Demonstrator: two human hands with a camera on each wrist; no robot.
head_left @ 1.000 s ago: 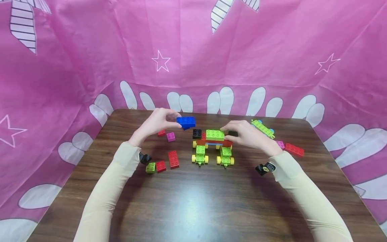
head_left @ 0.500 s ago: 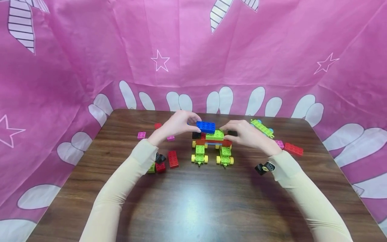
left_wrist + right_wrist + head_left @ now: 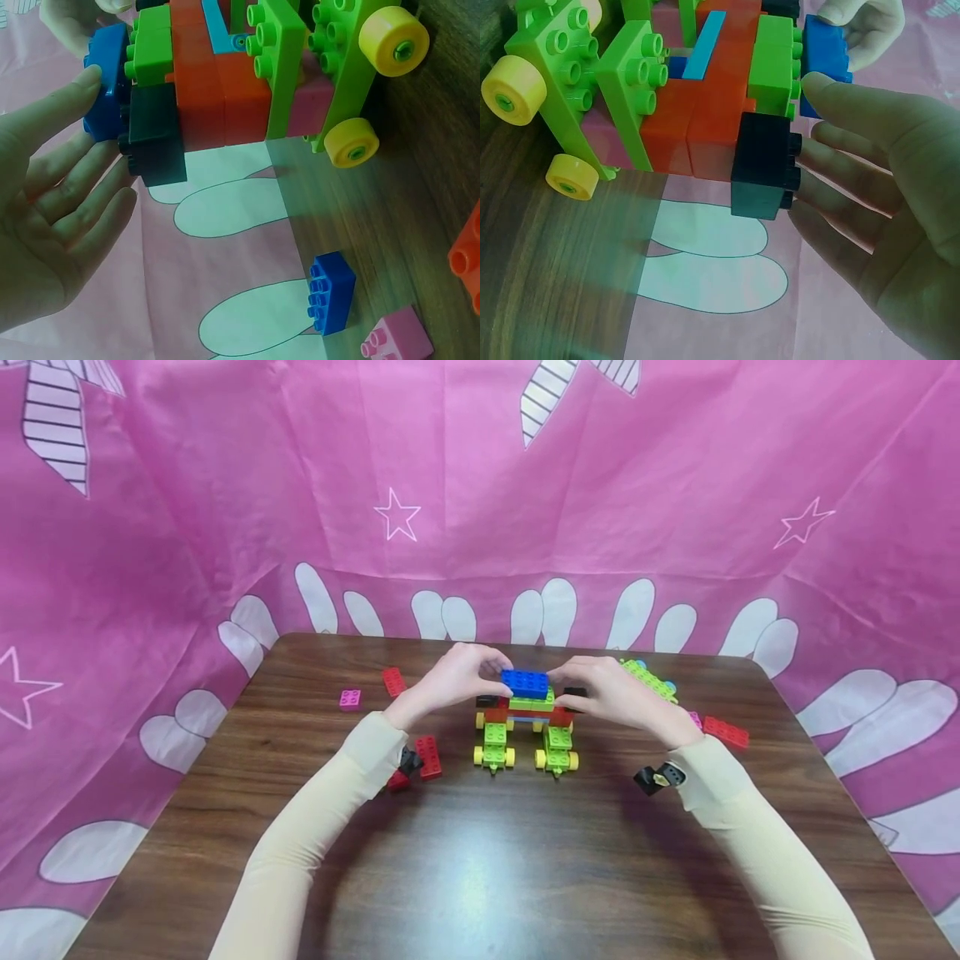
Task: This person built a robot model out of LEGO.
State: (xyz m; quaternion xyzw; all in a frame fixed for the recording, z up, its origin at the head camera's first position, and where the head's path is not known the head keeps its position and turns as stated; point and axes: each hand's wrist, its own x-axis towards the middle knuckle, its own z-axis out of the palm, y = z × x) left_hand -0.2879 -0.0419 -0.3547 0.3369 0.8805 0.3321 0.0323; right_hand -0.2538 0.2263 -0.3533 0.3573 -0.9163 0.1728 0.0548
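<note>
My left hand (image 3: 465, 681) pinches the left end of a blue building brick (image 3: 527, 683) between thumb and fingers. The blue brick lies over the studs of the light-green bricks (image 3: 772, 64) on a built toy vehicle. My right hand (image 3: 607, 693) is at the brick's other end, thumb across its near side and fingers behind. Black bricks (image 3: 157, 135) stand at both ends of the vehicle's top, beside the fingers. Red-orange bricks (image 3: 720, 120) form its middle, above light-green wheeled bases (image 3: 495, 747) with yellow wheels (image 3: 394, 41).
Left on the brown table (image 3: 480, 843) lie red bricks (image 3: 429, 757) and a pink brick (image 3: 350, 698). At the right are another red brick (image 3: 725, 732) and a light-green wheeled base (image 3: 651, 681). The left wrist view shows a loose blue brick (image 3: 332, 292). A pink curtain (image 3: 480, 468) hangs behind.
My left hand has carried the blue brick rightward and down onto the light-green bricks. My right hand has stayed nearly in place at the vehicle's right end.
</note>
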